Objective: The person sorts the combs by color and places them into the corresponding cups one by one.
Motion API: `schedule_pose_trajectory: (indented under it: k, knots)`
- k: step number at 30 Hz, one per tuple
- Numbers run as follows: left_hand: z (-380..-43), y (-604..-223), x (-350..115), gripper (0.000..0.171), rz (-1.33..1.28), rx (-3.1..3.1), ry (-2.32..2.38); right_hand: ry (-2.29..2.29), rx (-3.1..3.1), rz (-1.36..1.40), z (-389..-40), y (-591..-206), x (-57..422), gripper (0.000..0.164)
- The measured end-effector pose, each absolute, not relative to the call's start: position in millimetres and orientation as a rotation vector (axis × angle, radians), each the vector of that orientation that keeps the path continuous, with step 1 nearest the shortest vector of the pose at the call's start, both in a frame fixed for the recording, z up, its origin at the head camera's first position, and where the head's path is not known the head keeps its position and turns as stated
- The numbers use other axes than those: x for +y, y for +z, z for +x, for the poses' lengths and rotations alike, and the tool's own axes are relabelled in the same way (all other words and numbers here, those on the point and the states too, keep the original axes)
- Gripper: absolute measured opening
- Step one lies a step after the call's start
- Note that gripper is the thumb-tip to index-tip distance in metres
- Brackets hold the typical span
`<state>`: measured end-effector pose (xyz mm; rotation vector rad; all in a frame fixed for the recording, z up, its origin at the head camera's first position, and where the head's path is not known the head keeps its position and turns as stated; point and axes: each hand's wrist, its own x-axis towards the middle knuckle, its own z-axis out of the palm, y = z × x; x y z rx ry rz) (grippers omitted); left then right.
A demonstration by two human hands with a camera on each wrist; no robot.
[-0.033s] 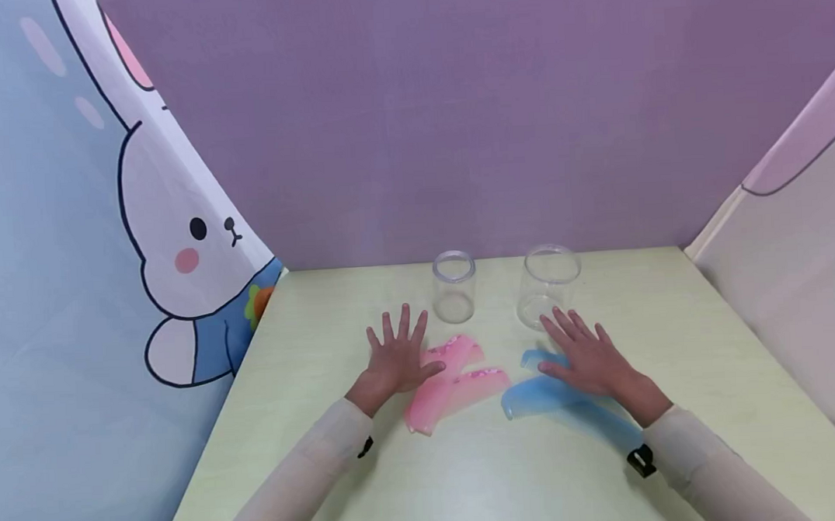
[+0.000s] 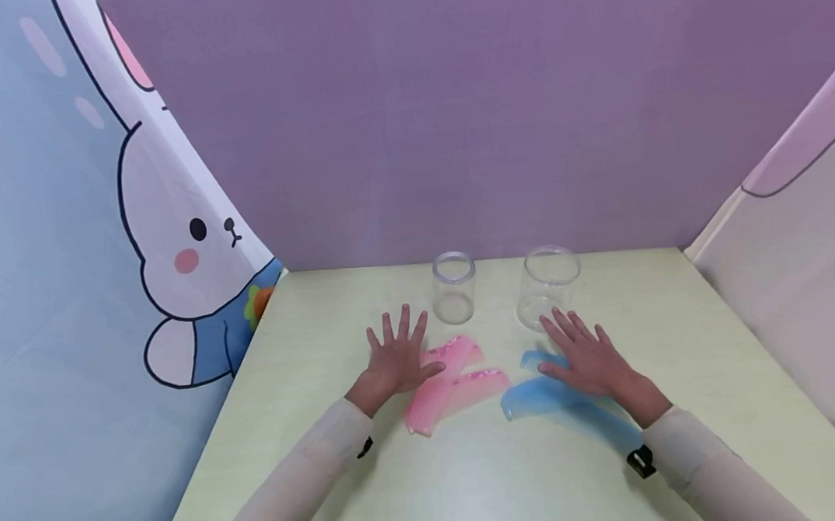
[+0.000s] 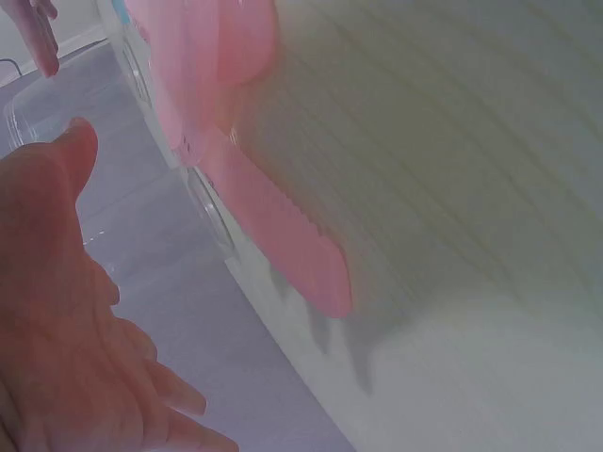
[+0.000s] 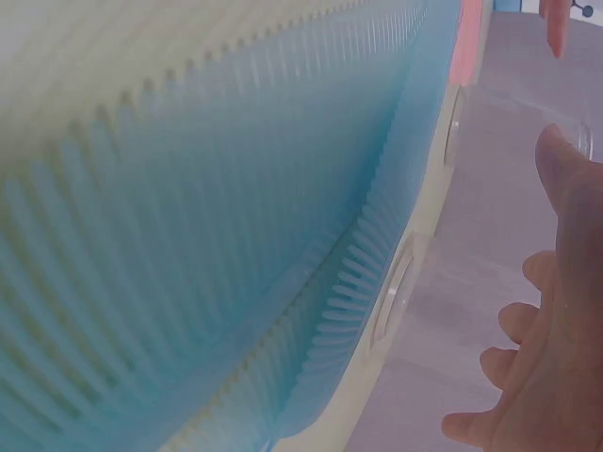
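Observation:
My left hand (image 2: 397, 364) hovers palm down with its fingers spread, just left of the pink combs (image 2: 427, 411). These lie overlapping on the table; in the left wrist view one pink comb (image 3: 278, 231) shows its toothed edge, and a gap parts it from the hand. Over the blue combs (image 2: 545, 396) hangs my right hand (image 2: 593, 362), fingers straight and holding nothing, covering part of them. Close up in the right wrist view, the blue combs (image 4: 283, 122) overlap, teeth visible. Behind the combs stand a narrow clear cup (image 2: 454, 298) and a wider clear cup (image 2: 551, 274).
The pale table (image 2: 469, 483) meets a purple backdrop (image 2: 453, 119) just behind the cups. A panel with a cartoon rabbit (image 2: 179, 255) borders the left side, and a light panel (image 2: 803, 275) borders the right.

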<state>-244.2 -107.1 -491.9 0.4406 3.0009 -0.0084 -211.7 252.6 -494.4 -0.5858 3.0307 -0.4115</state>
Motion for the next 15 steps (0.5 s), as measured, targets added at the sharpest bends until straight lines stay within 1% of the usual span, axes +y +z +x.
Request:
schedule_pose_trajectory:
  k: [9,15]
  knots:
    - [-248.4,-487.9,-108.7,0.104,0.448,3.02,0.133,-0.427,3.045,-0.619,-211.8,-491.2,250.2,0.086]
    - [-258.2,-479.8,-106.7,0.106,0.466,3.015,0.389,-0.458,3.043,-0.613,-208.4,-485.7,256.8,0.085]
